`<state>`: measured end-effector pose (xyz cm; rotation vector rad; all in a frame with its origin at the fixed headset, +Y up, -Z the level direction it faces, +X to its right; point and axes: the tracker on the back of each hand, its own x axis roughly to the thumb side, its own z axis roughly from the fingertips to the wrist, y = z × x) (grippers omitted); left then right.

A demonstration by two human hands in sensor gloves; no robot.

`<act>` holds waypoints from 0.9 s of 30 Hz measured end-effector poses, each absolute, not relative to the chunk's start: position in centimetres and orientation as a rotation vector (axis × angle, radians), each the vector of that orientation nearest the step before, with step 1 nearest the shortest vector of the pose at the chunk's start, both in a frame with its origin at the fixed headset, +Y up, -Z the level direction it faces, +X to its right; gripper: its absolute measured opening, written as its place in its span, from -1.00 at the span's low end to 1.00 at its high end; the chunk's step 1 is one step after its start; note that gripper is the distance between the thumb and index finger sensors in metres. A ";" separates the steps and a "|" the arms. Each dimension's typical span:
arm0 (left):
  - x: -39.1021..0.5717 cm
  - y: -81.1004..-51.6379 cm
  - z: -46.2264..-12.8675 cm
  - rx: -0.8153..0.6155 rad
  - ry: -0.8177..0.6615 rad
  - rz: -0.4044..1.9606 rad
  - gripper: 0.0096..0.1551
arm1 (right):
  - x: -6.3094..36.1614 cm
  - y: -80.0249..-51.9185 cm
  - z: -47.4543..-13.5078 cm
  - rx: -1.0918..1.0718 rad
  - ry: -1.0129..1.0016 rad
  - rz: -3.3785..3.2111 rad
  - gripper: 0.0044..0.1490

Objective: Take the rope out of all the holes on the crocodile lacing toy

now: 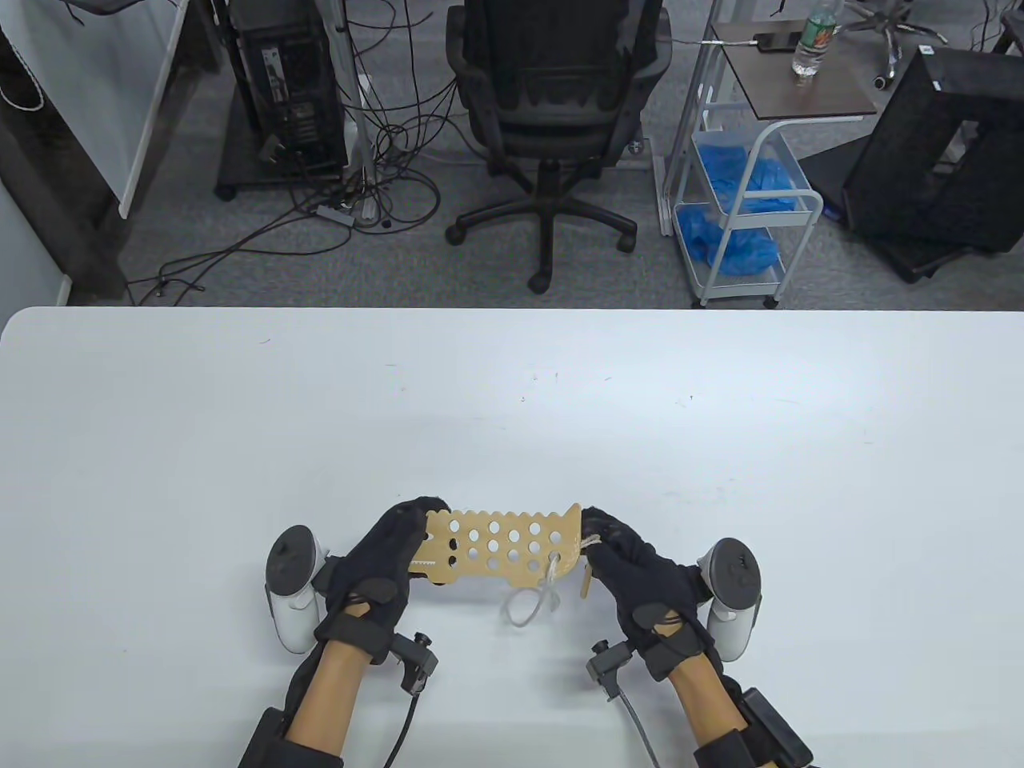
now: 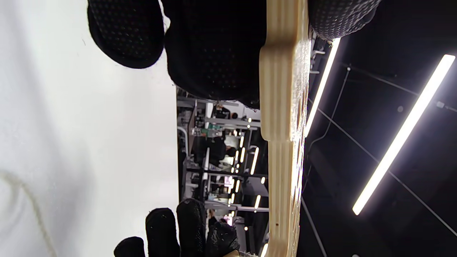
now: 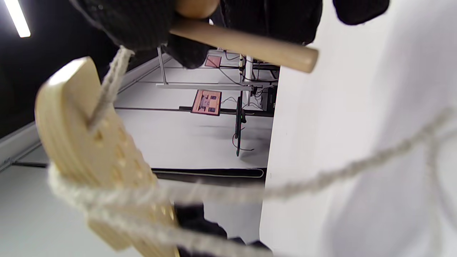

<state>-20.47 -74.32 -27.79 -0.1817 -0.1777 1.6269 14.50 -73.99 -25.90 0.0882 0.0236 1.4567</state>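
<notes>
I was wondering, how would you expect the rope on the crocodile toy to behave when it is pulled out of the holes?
The rope looks limp: it droops from the crocodile board into a slack loop on the table, so it would probably trail, not push. Its twisted, fuzzy strands suggest some drag in the holes. The wooden needle in the right hand looks stiff, likely easier to guide.

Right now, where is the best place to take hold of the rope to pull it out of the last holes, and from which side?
Probably by the wooden needle at its end, which the right hand already pinches: rigid, unlike the slack rope. Pull rightward, away from the crocodile board's right end, while the left hand steadies it.
</notes>
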 end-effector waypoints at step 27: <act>-24.3 -75.8 -28.1 -0.119 0.034 1.619 -0.41 | 21.1 -75.5 -26.4 -0.281 -0.120 1.179 -0.48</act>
